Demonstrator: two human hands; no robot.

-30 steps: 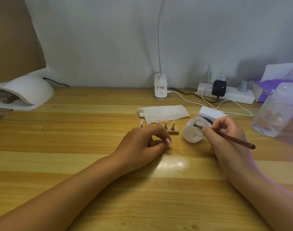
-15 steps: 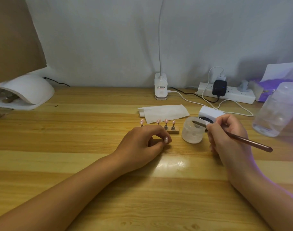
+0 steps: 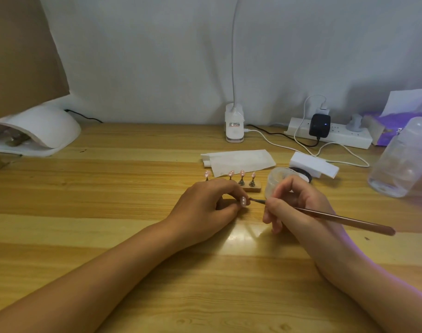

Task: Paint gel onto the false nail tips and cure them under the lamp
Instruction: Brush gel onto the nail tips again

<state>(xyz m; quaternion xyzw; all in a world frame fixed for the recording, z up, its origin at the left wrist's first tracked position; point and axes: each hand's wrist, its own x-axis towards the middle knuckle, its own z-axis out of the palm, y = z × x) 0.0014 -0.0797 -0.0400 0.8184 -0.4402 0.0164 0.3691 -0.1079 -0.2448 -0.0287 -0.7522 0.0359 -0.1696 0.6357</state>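
My left hand rests on the wooden table and pinches a pale false nail tip between thumb and fingers. My right hand grips a thin brown brush, and its bristle end touches that nail tip. Behind my left hand a small wooden holder carries several pink nail tips on little stands. A translucent gel jar stands just behind my right hand. The white curing lamp sits at the far left.
A folded white paper and a white box lie behind the holder. A desk lamp base, a power strip with cables, a clear plastic bottle and a purple pack line the back and right.
My right hand has drawn the brush out of the gel jar and moved left, bringing the bristles to the nail tip in my left hand. My left hand stayed put.
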